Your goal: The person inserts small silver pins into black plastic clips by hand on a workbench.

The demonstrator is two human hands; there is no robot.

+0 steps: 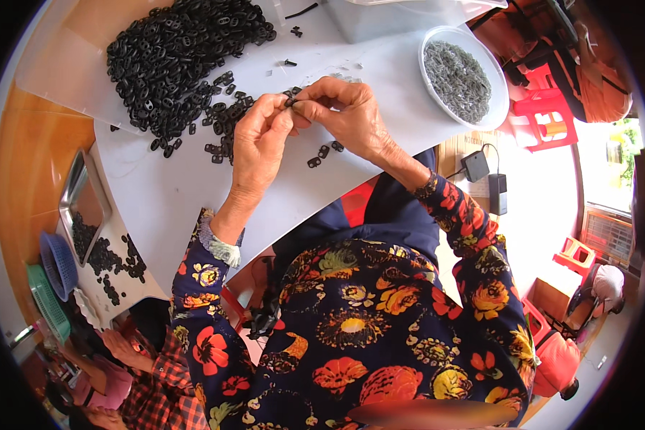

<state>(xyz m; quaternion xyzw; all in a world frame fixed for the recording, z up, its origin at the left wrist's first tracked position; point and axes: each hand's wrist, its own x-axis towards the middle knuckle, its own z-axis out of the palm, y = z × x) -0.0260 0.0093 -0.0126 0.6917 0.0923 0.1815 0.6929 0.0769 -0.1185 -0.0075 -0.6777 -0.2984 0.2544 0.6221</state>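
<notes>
above the smooth white tabletop [172,193], between a large heap of black, oval, two-holed plastic pieces [186,57] and a round, translucent plastic bowl [499,102] of small, clear pieces [457,82], the person's left hand [261,136] and right hand [351,116] meet. both are pinched narrow, thumb and fingers closed on one small, dark piece [289,103] held between their fingertips. its outline is largely covered, and whether a clear piece is held with it cannot be told. the likeliest fault is a slip: the grip rests on fingertips alone, so uneven pressure from the two thumbs could tilt the part or flick it away. if dropped, it might be lost among similar pieces near the left hand. a few loose black pieces [324,152] lie near the front edge of the table; a low sweep of the right forearm could brush them off. the bowl stands close to the right-hand edge, where a wide elbow movement might tip it.
</notes>
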